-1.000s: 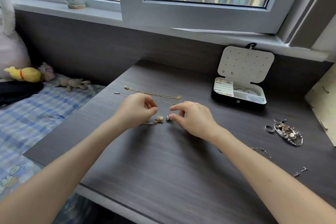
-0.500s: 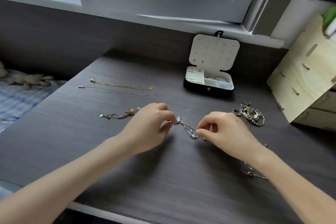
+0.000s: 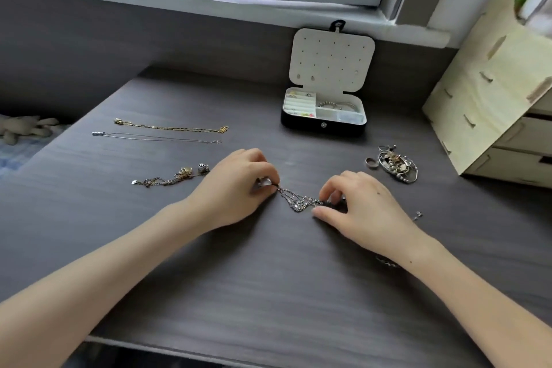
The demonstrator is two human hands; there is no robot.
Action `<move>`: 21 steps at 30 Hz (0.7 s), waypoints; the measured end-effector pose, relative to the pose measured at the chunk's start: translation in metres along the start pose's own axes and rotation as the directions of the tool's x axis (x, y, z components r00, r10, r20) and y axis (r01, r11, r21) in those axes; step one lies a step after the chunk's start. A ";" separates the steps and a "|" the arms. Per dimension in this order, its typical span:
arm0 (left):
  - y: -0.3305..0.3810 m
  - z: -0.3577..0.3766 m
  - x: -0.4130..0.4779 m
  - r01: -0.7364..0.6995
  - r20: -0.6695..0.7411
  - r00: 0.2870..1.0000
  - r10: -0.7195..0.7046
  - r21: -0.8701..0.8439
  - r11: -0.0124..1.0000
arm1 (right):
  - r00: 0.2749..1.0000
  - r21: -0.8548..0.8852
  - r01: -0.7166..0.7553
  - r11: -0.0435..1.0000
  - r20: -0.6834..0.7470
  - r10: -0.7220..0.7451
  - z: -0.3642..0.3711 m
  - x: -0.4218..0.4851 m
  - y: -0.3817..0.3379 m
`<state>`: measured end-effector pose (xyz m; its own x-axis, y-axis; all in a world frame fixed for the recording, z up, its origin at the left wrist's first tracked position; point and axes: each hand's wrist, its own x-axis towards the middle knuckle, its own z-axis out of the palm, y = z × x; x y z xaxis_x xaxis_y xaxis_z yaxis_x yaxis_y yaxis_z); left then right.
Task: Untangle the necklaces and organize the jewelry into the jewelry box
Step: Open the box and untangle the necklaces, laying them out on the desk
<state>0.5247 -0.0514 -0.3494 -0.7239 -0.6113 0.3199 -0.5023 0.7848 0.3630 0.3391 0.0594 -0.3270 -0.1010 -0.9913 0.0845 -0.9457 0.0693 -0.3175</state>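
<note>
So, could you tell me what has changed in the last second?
The left hand and right hand let go of the charm chain, moved right and now pinch a silver tangle between them. The gold chain, thin chain, jewelry box and loose pile stayed put.

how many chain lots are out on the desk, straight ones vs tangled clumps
straight chains: 2, the gold chain and the silver chain
tangled clumps: 3, the gold-toned clump, the silver tangle pinched between left hand and right hand, and the mixed heap
total: 5
</note>
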 end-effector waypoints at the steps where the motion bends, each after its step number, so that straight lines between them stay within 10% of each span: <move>1: -0.002 0.000 0.000 -0.007 -0.001 1.000 0.007 0.000 1.000 | 1.000 0.018 0.001 1.000 0.015 -0.001 -0.001 0.000 0.000; 21: -0.018 -0.021 -0.036 -0.010 0.001 1.000 0.010 0.014 1.000 | 0.980 0.308 0.094 0.947 0.137 -0.142 0.002 -0.038 -0.034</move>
<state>0.5696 -0.0456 -0.3487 -0.7291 -0.6033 0.3230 -0.5014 0.7922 0.3479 0.3757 0.0943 -0.3211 0.0781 -0.9969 -0.0018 -0.8100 -0.0624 -0.5831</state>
